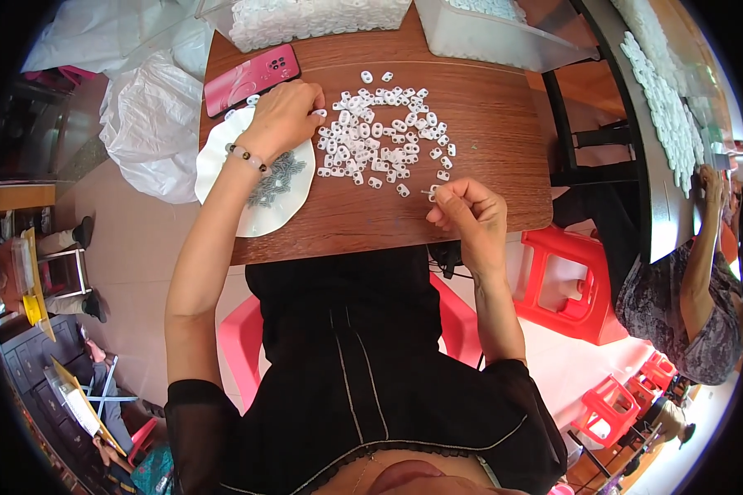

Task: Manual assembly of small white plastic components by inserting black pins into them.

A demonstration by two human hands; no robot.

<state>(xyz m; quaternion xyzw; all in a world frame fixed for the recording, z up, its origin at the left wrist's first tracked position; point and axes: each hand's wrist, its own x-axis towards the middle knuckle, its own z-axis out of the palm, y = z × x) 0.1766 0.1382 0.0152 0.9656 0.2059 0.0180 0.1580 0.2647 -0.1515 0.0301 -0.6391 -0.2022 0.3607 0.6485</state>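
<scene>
My left hand reaches over the scalloped white plate, its fingers curled, with a small white plastic piece at the fingertips. Thin grey metal pins lie heaped on that plate, partly covered by my wrist. At the right, my right hand is closed in a pinch on a thin grey pin. A white two-holed piece shows right at those fingertips; whether the pin passes through it I cannot tell. Between my hands, many white two-holed plastic pieces are scattered on the brown table.
A pink phone lies at the far left, beyond the plate. Clear bins of white pieces stand along the back. A white plastic bag is left of the table. Another person sits at the right near a red stool.
</scene>
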